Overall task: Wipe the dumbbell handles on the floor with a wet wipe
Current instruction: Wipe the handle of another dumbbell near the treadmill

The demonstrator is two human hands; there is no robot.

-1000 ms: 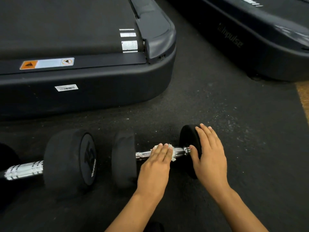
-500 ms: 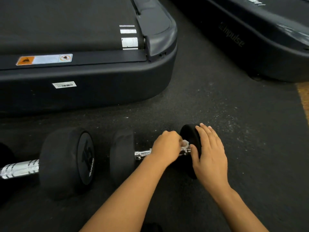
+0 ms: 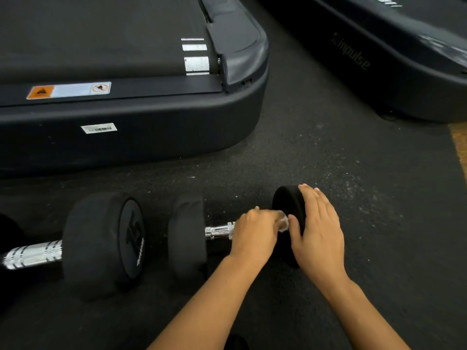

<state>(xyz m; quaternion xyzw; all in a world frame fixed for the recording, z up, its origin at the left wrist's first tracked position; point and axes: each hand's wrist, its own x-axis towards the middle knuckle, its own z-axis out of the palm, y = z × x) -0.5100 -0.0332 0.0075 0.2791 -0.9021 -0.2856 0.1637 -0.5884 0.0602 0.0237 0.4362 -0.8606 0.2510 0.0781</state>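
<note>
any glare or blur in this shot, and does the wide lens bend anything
Head view: bright glare on the chrome handle and on the far-left dumbbell's handle; the left hand and the wipe look motion-smeared, while the right hand is sharper; the treadmill edge bows from the wide lens; the floor is dim.

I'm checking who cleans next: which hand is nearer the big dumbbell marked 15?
Left. The left hand grips the small dumbbell's handle, right of the big dumbbell; the right hand lies farther right.
</note>
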